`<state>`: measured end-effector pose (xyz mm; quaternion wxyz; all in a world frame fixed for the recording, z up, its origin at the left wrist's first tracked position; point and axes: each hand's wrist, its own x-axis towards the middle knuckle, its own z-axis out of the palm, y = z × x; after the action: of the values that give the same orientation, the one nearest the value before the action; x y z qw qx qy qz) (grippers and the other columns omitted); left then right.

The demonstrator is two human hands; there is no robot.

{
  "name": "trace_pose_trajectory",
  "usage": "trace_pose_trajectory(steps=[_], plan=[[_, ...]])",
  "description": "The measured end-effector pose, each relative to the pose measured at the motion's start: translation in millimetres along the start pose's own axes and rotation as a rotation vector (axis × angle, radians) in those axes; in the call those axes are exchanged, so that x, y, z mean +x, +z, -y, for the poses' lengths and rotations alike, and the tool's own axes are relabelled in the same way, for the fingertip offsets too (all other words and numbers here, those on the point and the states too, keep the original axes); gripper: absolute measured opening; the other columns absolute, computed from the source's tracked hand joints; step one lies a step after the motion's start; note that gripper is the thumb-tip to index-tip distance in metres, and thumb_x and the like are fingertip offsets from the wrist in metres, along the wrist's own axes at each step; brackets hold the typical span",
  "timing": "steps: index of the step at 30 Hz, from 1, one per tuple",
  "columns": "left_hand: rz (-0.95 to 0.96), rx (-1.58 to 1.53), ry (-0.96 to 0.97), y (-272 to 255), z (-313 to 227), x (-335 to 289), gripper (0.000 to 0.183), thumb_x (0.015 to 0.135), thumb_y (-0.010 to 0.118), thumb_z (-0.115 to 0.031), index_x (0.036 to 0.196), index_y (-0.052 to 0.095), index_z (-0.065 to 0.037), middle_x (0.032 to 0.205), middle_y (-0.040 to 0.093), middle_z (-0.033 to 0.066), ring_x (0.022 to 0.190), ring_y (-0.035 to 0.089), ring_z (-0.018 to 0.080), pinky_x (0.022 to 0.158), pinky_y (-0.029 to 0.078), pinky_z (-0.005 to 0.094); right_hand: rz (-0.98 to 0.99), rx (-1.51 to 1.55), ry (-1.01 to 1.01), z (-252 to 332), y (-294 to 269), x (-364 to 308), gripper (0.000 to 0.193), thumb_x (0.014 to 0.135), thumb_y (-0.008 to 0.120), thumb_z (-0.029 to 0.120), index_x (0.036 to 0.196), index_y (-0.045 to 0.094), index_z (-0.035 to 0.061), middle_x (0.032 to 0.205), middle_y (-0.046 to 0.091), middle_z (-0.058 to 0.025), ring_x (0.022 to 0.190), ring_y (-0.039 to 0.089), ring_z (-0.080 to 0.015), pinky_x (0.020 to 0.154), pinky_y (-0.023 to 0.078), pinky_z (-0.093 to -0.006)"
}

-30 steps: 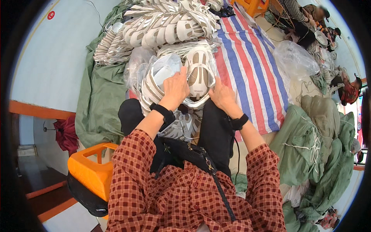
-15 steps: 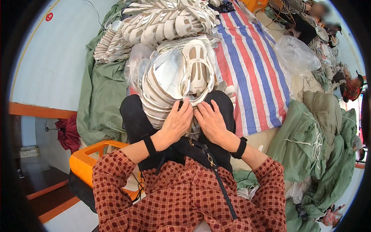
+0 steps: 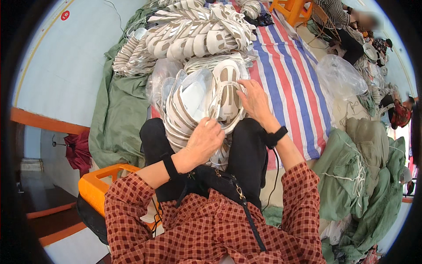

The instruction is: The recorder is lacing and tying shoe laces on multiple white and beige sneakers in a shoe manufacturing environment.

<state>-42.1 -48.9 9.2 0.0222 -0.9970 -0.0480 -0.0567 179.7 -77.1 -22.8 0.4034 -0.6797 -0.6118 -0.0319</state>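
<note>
Since the earlier frame of half a second ago, the two hands have been moved apart: the right hand point(image 3: 256, 103) has been raised from the near end to the right side of a cream, rounded shoe upper with brown panels point(image 3: 229, 103), while the left hand point(image 3: 205, 140) is kept low, by the upper's near left edge. The upper is positioned toe-end away, just beyond and between two black-trousered knees point(image 3: 151, 141). Fingers of the left hand are bunched together — whether anything is pinched cannot be told. Fingertips of the right hand are spaced apart at the upper's edge; whether it is clamped cannot be determined.

Directly left of the upper, a fanned stack of cream-and-brown shoe uppers point(image 3: 178, 125) is noted. Beyond, a large heap of similar pale uppers point(image 3: 198, 37) is observed. To the right, a red, white and blue striped sheet point(image 3: 292, 94) is spread — green cloth point(image 3: 116, 121) is laid at left.
</note>
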Motion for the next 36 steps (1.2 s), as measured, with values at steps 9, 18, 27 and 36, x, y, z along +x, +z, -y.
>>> trace_pose_trajectory(steps=[9,18,27,36], plan=[[-0.121,-0.152,0.032,13.7,-1.6,12.9,0.007,0.073,0.057,-0.013,0.077,0.058,-0.008,0.075,0.051,0.0052,0.086,0.051,0.0200,0.089,0.037,0.0342,0.187,-0.064,-0.117,-8.2,16.0,21.9,0.009,0.076,0.059,0.008,0.081,0.056,0.0011,0.085,0.056,-0.0135,0.084,0.057,-0.0311,0.071,0.047,-0.0393],[-0.238,-0.286,-0.066,-2.4,8.2,24.0,0.005,0.073,0.057,-0.006,0.078,0.054,-0.006,0.071,0.049,0.0076,0.077,0.053,0.0250,0.083,0.041,0.0363,0.745,-0.077,-0.118,26.9,-26.1,-2.2,0.016,0.075,0.058,0.015,0.086,0.061,0.0032,0.072,0.061,-0.0177,0.074,0.061,-0.0354,0.064,0.046,-0.0432],[-0.073,-0.157,-0.208,4.0,7.9,23.4,0.019,0.069,0.061,-0.008,0.088,0.061,-0.008,0.086,0.054,0.0078,0.088,0.054,0.0235,0.081,0.038,0.0371,0.564,0.089,-0.051,63.5,-26.3,-68.7,0.019,0.074,0.063,0.016,0.090,0.064,0.0057,0.095,0.055,-0.0107,0.096,0.052,-0.0271,0.081,0.040,-0.0373],[0.122,0.208,-0.182,0.9,19.6,-11.2,0.029,0.070,0.059,-0.013,0.095,0.063,0.000,0.104,0.053,0.0143,0.101,0.049,0.0278,0.095,0.032,0.0468,0.838,-0.358,-0.358,84.2,-5.7,-92.2,0.014,0.074,0.060,0.018,0.079,0.062,0.0043,0.088,0.056,-0.0075,0.090,0.051,-0.0248,0.082,0.039,-0.0386]])
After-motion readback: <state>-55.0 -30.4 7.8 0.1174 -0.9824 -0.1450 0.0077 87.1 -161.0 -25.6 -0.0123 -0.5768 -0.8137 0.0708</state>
